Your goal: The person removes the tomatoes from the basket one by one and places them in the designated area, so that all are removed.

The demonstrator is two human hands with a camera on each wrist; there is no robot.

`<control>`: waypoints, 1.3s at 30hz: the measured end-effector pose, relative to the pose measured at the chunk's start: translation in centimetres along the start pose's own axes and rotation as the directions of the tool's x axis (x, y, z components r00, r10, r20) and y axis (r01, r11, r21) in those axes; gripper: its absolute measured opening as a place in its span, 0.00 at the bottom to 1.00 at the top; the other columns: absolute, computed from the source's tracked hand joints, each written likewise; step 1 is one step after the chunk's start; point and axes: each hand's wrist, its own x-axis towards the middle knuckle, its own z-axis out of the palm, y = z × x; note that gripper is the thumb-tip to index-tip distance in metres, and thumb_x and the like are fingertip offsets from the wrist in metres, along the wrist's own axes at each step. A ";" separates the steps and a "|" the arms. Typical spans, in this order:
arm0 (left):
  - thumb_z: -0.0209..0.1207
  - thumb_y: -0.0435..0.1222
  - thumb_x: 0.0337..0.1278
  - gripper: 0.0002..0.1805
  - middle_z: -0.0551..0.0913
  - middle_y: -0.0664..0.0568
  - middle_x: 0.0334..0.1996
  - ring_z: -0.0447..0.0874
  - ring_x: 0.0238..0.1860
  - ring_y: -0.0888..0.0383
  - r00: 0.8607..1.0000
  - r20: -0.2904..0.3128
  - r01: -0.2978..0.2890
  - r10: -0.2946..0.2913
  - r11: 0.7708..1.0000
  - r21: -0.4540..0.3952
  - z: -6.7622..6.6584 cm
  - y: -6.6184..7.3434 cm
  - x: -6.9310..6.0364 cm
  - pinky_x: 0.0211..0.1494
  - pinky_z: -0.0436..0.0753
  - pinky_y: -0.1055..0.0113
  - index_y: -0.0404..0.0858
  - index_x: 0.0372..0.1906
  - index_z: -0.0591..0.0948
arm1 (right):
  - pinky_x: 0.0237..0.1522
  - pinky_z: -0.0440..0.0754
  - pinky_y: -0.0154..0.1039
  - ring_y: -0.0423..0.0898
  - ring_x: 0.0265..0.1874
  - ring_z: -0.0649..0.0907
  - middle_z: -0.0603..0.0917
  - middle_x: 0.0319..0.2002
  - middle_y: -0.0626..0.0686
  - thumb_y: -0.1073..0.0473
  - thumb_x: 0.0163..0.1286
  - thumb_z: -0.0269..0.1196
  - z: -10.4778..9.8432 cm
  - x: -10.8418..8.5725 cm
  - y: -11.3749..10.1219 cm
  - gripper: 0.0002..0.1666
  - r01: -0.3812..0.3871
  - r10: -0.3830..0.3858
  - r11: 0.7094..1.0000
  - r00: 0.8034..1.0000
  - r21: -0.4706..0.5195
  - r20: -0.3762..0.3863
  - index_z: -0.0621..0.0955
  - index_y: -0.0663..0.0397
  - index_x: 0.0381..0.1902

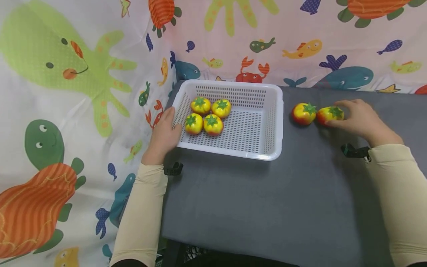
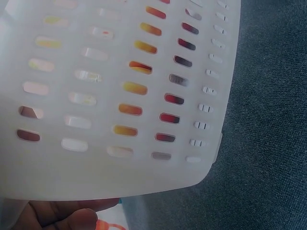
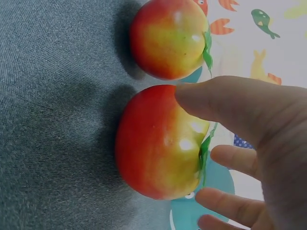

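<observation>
A white perforated basket (image 1: 230,150) holds several red-yellow fruits with green leaf tops (image 1: 213,125) at its left side. My left hand (image 1: 164,135) grips the basket's left rim; in the left wrist view its fingers curl at the edge of the basket wall (image 2: 96,172). Right of the basket, two more such fruits stand side by side on the grey table. Around the right one (image 1: 329,115) my right hand (image 1: 361,120) has its thumb and fingers, the thumb touching this fruit (image 3: 160,143) in the right wrist view. The left one (image 1: 304,114) is not held.
The grey table (image 1: 267,207) extends in front of the basket and to the right. A curtain with printed sea animals (image 1: 220,44) hangs along the table's back edge and left side. Dark bands with small devices sit at both wrists.
</observation>
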 end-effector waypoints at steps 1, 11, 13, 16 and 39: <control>0.51 0.45 0.75 0.41 0.53 0.51 0.85 0.61 0.78 0.42 1.000 0.003 -0.001 0.001 1.000 0.001 -0.1 0.1 0.0 0.79 0.64 0.40 0.46 0.86 0.51 | 0.67 0.50 0.84 0.82 0.69 0.57 0.61 0.70 0.82 0.38 0.71 0.67 0.1 -0.1 0.0 0.51 -0.006 0.005 1.000 1.000 -0.012 -0.004 0.66 0.70 0.75; 0.52 0.44 0.75 0.41 0.53 0.50 0.85 0.63 0.77 0.41 1.000 0.011 0.011 -0.011 1.000 0.000 -0.2 0.2 -0.1 0.77 0.67 0.40 0.46 0.86 0.51 | 0.72 0.28 0.80 0.80 0.74 0.52 0.60 0.72 0.82 0.38 0.73 0.64 -0.3 -0.2 -1.0 0.50 0.009 -0.010 1.000 0.999 -0.021 -0.041 0.66 0.68 0.77; 0.52 0.45 0.75 0.41 0.53 0.50 0.85 0.63 0.76 0.41 1.000 0.012 0.013 -0.013 1.000 0.001 -0.2 0.2 -0.2 0.76 0.68 0.40 0.46 0.86 0.51 | 0.72 0.30 0.80 0.80 0.75 0.51 0.59 0.73 0.82 0.38 0.74 0.63 -0.4 -0.2 -1.4 0.49 0.012 -0.013 1.000 0.999 -0.021 -0.038 0.65 0.68 0.77; 0.52 0.44 0.75 0.41 0.54 0.48 0.84 0.64 0.75 0.41 1.000 0.014 0.002 -0.002 1.000 0.001 -0.2 0.2 -0.2 0.78 0.66 0.40 0.45 0.86 0.51 | 0.72 0.34 0.80 0.79 0.75 0.51 0.57 0.74 0.81 0.38 0.75 0.62 -0.5 -0.3 -2.1 0.49 0.012 -0.013 1.000 0.999 -0.026 -0.033 0.64 0.68 0.78; 0.51 0.45 0.75 0.41 0.56 0.46 0.83 0.65 0.73 0.40 1.000 0.015 -0.001 0.001 1.000 0.004 -0.2 0.1 -0.1 0.78 0.65 0.39 0.45 0.86 0.50 | 0.66 0.56 0.84 0.78 0.76 0.54 0.57 0.78 0.76 0.40 0.75 0.63 -1.4 0.6 -9.1 0.47 0.044 -0.044 0.999 0.999 0.026 -0.003 0.65 0.61 0.80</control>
